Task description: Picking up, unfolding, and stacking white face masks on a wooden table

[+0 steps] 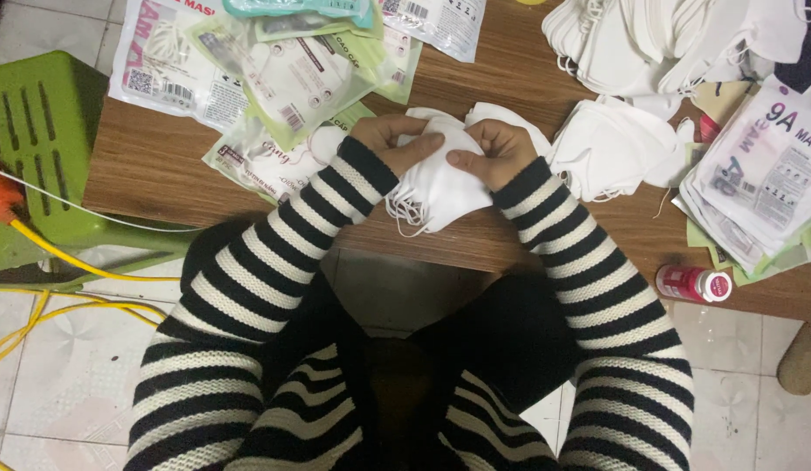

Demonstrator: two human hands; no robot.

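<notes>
Both hands close their grip on one stack of white masks (440, 183) at the frame's centre, left hand (395, 139) on its upper left, right hand (493, 153) on its upper right. Its long axis runs roughly left to right across the wooden table (153, 166); ear loops dangle toward the near edge, below the hands.

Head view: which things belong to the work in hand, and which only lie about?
In hand:
left hand
right hand
stack of white masks

Lying about:
loose white masks
printed mask packets
small red bottle
green plastic stool
</notes>
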